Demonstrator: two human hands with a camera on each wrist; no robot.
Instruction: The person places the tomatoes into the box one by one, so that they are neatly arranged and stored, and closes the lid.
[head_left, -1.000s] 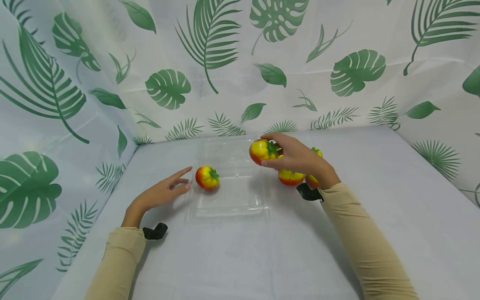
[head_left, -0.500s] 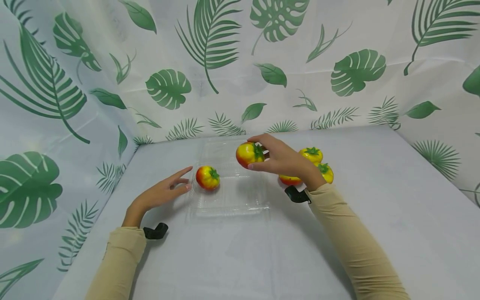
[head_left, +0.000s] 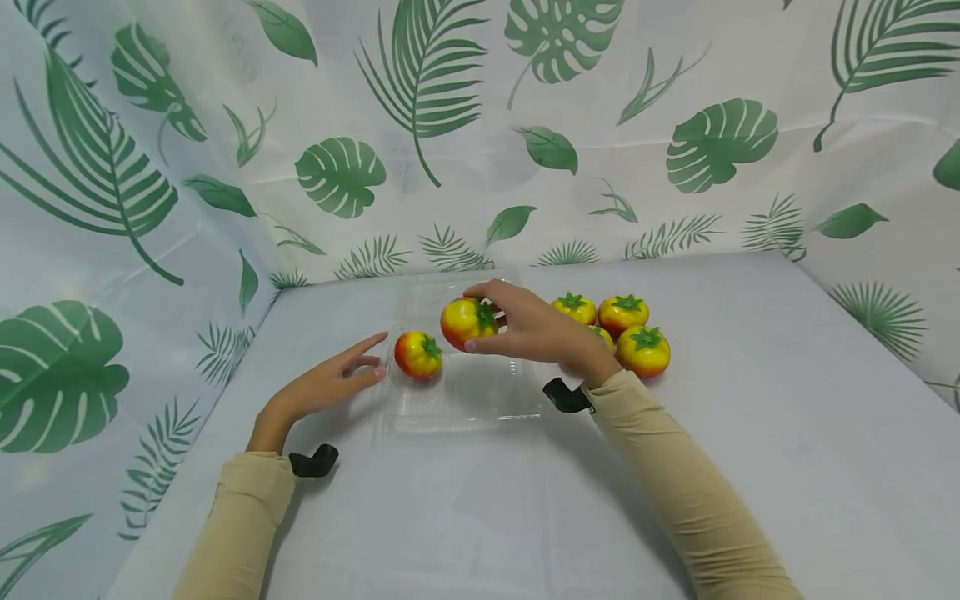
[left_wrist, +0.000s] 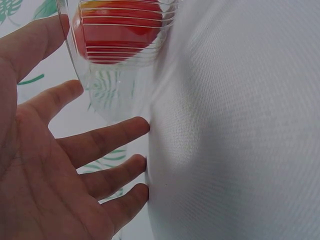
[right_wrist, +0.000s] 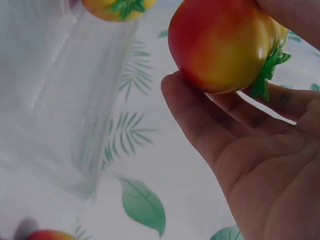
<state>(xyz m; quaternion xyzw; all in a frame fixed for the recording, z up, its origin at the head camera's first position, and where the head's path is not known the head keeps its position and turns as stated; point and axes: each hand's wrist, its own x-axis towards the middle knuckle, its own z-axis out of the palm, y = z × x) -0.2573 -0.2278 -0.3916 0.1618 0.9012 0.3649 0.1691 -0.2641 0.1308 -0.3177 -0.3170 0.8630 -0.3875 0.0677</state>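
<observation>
My right hand (head_left: 528,327) holds a yellow-and-red tomato (head_left: 459,323) with a green leafy top, thumb and fingers around its sides. It is raised above a clear plastic container (head_left: 480,418). Inside the container, at its left side, lies another tomato (head_left: 417,357). My left hand (head_left: 322,385) is beside the container's left wall, fingers spread and holding nothing. In the left wrist view, a fingertip (left_wrist: 60,30) appears to touch the clear wall, through which the red tomato (left_wrist: 120,35) shows. The right wrist view shows the held tomato (right_wrist: 220,45) between thumb and fingers.
Several more tomatoes (head_left: 643,353) stand grouped on the white tablecloth (head_left: 450,517) right of the container, one partly hidden by my right hand. Behind the table hangs a white curtain (head_left: 465,183) with green leaf prints. A black wrist mount (head_left: 566,396) sits below my right wrist.
My right hand has carried its tomato leftward and slightly lower over the container, closer to the tomato in it. More of the group at the right now shows. My left hand stays put.
</observation>
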